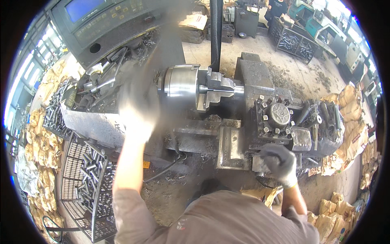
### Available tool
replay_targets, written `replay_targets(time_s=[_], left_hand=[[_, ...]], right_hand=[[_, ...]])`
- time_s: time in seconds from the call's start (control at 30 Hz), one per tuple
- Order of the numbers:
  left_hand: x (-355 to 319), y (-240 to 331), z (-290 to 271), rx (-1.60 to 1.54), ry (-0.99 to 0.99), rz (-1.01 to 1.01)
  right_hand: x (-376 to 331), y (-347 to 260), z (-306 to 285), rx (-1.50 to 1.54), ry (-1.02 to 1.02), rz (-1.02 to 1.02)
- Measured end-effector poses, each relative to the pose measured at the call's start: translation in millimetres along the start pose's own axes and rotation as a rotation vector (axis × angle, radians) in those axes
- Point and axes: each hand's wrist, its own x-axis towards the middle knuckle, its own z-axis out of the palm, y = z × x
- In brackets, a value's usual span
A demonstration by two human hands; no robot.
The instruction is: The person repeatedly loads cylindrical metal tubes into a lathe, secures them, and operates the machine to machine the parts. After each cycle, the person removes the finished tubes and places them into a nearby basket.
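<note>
A lathe stands before me, its shiny chuck [181, 83] fitted with stepped jaws [219, 87]. My left hand [140, 97], in a glove, is smeared by motion just left of the chuck, over the headstock; its fingers cannot be made out. My right hand [280, 162], in a grey glove with a pale cuff, is curled closed at the carriage, just below the square tool post [279, 114] with its ring of bolts. Whatever lies inside its fingers is hidden.
A control panel [97, 24] with a blue screen rises at upper left. Loose tools [103, 83] lie on the headstock. A black crate [87, 183] of metal tubes stands lower left. Paper sacks [349, 118] line the right. Far off are a bin [294, 40] and a person [278, 10].
</note>
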Motion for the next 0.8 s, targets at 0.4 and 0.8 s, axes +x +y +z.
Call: replay_targets(time_s=[0.4, 0.8], left_hand=[[80.2, 4.0, 119.8, 0.112, -0.221, -0.166], [-544.0, 149.4, -262.5, 0.138, -0.525, -1.728]], right_hand=[[-51.0, 75.6, 38.6, 0.062, -0.313, 0.317], [-93.8, 39.6, 214.0, -0.071, -1.118, -0.133]])
